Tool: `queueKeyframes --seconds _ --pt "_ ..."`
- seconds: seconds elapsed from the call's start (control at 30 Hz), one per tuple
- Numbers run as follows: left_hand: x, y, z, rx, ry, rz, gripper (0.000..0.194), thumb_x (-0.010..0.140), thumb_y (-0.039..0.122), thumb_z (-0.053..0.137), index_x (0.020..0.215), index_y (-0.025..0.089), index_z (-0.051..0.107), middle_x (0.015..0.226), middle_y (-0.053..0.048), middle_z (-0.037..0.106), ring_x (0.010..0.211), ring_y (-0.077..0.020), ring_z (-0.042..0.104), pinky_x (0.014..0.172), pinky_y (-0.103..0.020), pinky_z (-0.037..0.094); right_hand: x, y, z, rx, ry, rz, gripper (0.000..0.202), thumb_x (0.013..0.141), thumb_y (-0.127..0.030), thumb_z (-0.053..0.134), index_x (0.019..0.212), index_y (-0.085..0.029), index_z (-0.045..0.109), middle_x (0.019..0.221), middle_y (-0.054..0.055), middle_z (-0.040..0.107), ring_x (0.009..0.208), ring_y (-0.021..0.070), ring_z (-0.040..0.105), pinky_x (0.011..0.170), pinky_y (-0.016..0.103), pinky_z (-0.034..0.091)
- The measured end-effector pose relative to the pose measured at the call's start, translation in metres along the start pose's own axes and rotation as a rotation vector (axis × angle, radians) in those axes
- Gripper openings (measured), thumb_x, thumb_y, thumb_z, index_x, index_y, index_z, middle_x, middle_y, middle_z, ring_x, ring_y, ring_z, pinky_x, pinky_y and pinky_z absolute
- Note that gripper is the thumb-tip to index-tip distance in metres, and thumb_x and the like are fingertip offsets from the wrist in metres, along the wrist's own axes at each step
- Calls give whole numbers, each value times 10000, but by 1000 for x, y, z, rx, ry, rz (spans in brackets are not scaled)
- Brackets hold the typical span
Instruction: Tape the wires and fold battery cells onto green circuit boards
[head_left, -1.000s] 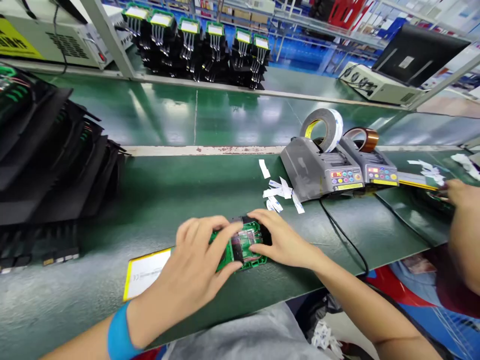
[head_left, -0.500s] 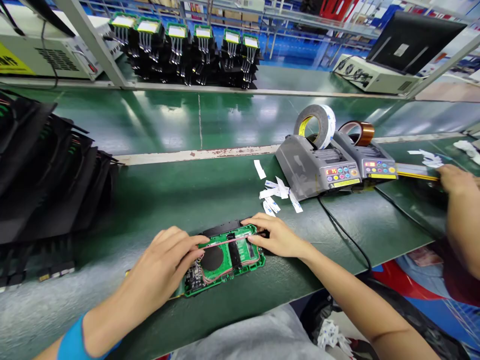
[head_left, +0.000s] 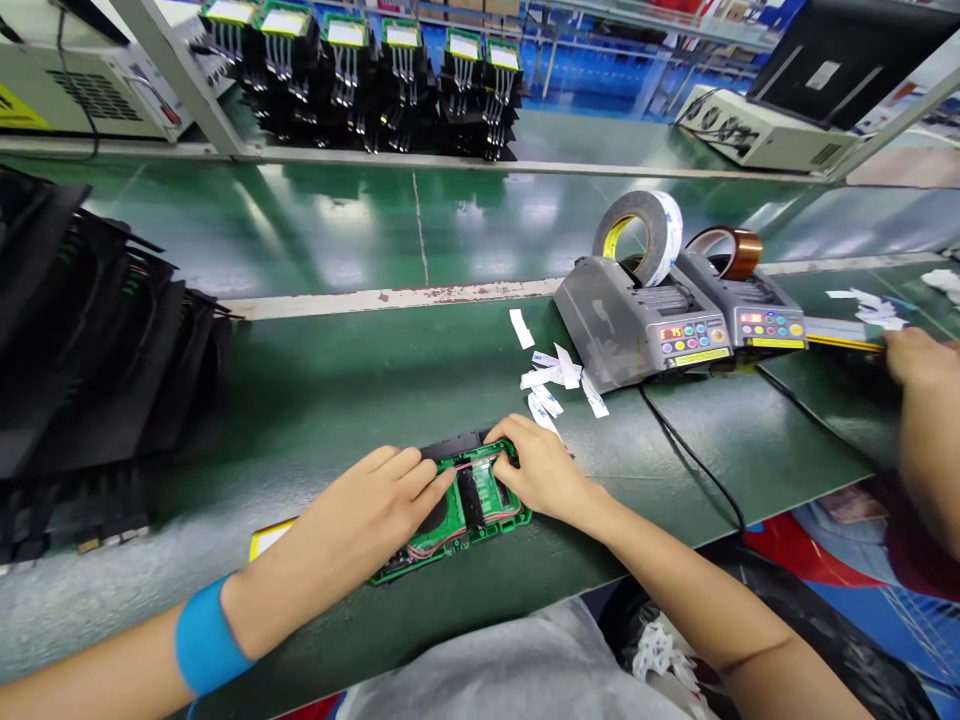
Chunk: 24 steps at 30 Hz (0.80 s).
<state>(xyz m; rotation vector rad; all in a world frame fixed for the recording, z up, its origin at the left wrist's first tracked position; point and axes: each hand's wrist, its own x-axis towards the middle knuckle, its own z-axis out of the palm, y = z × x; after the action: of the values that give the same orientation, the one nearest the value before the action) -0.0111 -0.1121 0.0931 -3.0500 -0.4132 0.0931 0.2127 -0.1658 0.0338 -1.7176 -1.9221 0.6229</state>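
A green-edged electronic housing (head_left: 450,520) lies tilted on the green bench near its front edge, with a black strip across its middle and pinkish wires inside. My left hand (head_left: 375,515) reaches over its left half, fingertips at the wires near the upper edge, hiding the round black part in places. My right hand (head_left: 544,470) grips the housing's upper right corner with thumb and fingers. Under my left wrist a yellow-edged flat piece (head_left: 271,537) sticks out. White tape backing strips (head_left: 551,375) lie scattered beyond my right hand.
Two grey tape dispensers (head_left: 645,325) stand at right, cables trailing forward. Stacked black panels (head_left: 97,340) fill the left side. Green-topped boards (head_left: 345,60) line the shelf. Another person's hand (head_left: 922,400) is at far right. A black bag (head_left: 810,620) hangs below the bench edge.
My left hand has moved right along the housing, from its left end towards the middle, uncovering the yellow-edged piece. My right hand stays at the corner, its fingers slightly shifted.
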Motion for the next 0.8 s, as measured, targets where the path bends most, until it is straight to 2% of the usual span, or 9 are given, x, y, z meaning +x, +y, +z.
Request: queueKeyframes --seconds 0.37,0.67,0.8 --pt "6 12 4 168 -56 -78 454 809 27 444 1202 184 609 727 -49 509 686 -224 469 577 -349 287 2 -4 -4 -55 -68 54 214 768 -82 490 928 -207 558 924 16 603 800 166 572 698 279 400" --pt "3 3 9 80 -140 -122 634 792 17 448 1353 311 464 786 -38 489 709 -206 473 634 -331 350 5 -6 -8 -107 -96 47 219 768 -86 498 938 -203 572 915 18 620 817 170 571 701 288 399" --pt "1 15 7 168 -166 -128 574 838 59 419 1379 248 442 813 -55 498 742 -225 474 635 -350 359 5 -5 -10 -126 -99 3 238 771 -70 502 954 -194 592 914 27 631 868 191 572 758 315 440"
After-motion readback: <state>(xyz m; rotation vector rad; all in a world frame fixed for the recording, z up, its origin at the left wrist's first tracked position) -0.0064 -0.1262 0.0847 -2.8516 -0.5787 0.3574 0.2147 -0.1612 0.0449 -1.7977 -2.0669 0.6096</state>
